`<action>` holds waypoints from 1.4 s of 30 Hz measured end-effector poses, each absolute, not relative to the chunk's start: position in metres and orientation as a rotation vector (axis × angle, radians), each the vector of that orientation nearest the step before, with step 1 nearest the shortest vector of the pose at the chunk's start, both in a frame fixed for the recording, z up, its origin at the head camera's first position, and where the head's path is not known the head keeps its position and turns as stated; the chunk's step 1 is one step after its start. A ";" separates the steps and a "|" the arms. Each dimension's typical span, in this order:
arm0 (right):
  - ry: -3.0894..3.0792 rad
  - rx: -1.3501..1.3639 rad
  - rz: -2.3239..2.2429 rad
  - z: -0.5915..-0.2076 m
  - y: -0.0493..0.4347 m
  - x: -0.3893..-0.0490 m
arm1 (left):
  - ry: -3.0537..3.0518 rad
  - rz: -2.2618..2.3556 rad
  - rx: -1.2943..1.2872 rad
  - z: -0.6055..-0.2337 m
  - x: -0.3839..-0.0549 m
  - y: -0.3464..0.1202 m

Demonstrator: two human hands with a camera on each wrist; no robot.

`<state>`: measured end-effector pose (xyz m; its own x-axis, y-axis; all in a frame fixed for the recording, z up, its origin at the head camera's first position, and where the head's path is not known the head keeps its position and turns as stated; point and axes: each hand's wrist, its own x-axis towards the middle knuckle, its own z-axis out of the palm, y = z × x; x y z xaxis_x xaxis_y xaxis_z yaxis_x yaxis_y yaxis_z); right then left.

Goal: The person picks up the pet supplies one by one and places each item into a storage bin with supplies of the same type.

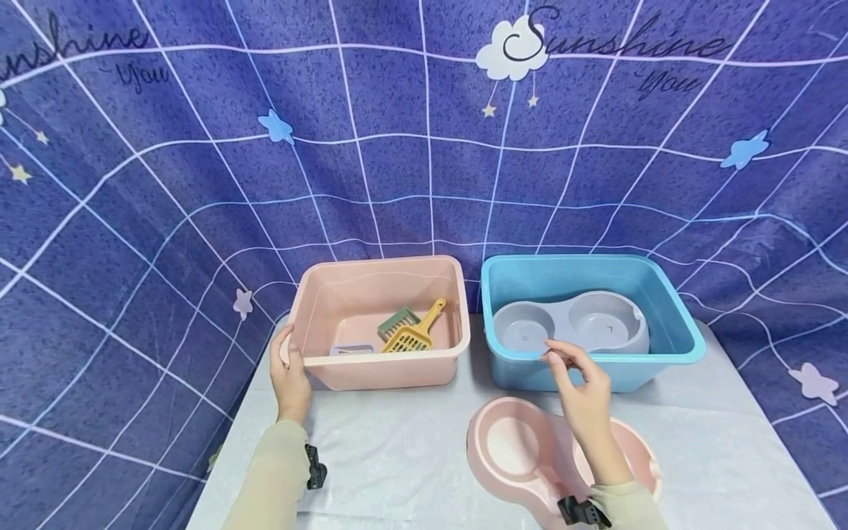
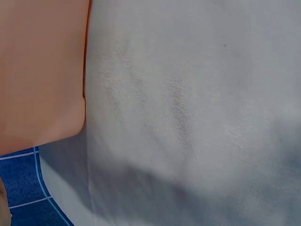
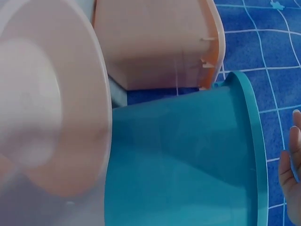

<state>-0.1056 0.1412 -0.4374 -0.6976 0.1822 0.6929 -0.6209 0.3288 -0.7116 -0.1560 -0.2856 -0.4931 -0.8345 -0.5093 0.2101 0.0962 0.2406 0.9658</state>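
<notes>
Pink bowl [image 1: 530, 465] before blue tub [image 1: 530, 376], gray bowl [image 1: 562, 321] inside, curtain [image 1: 397, 169] behind

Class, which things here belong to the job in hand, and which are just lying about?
Seemingly in the job:
pink tub, held by the left hand
blue tub, nearest the right hand
grey double bowl, inside the blue tub

Perhaps just lying about, in neither hand:
yellow scoop, green comb-like piece, in the pink tub
pink double bowl, on the table
</notes>
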 end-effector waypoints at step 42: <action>-1.899 0.140 1.477 -0.445 0.186 -0.098 | -2.024 -1.607 0.398 -0.507 -0.163 -0.289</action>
